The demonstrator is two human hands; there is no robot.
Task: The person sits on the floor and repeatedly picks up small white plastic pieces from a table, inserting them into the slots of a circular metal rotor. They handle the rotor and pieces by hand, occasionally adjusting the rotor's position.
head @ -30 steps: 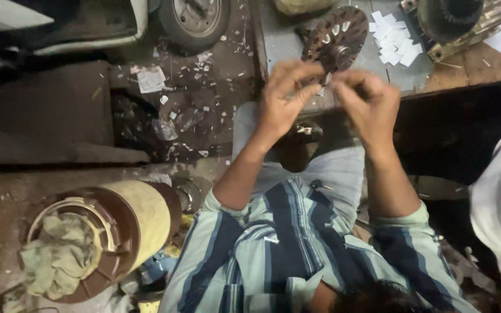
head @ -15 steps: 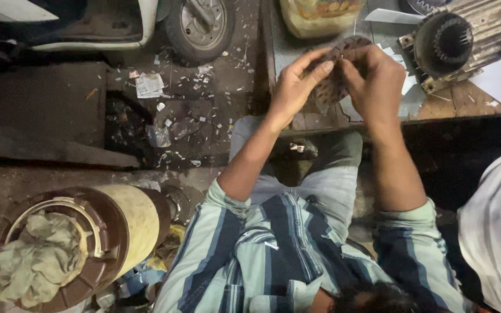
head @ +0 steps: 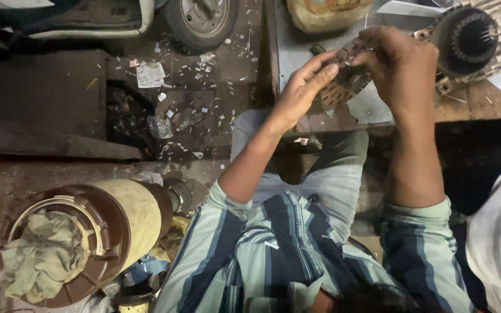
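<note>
Nearest to us, we are seeing our own striped shirt (head: 297,255) and grey trousers (head: 326,174), with a yellow drum (head: 129,214) lying on its side at our left, a crumpled rag (head: 42,255) stuffed in its brown open end. Further out, we are holding a dark, round, toothed motor part (head: 346,81) between both hands above the near edge of the workbench (head: 471,101). Our left hand (head: 302,93) is pinching its left rim, fingers extended and thumb beneath; our right hand (head: 404,66) is curling closed over its upper right side, hiding much of it. The part is tilting with its flat face turned towards us; we cannot tell its long axis. Just right of it, a grey electric motor (head: 482,35) is resting on the bench. Farther left, paper scraps (head: 152,72) are littering the dirty floor, and a small wheel (head: 201,20) is standing beyond.
</note>
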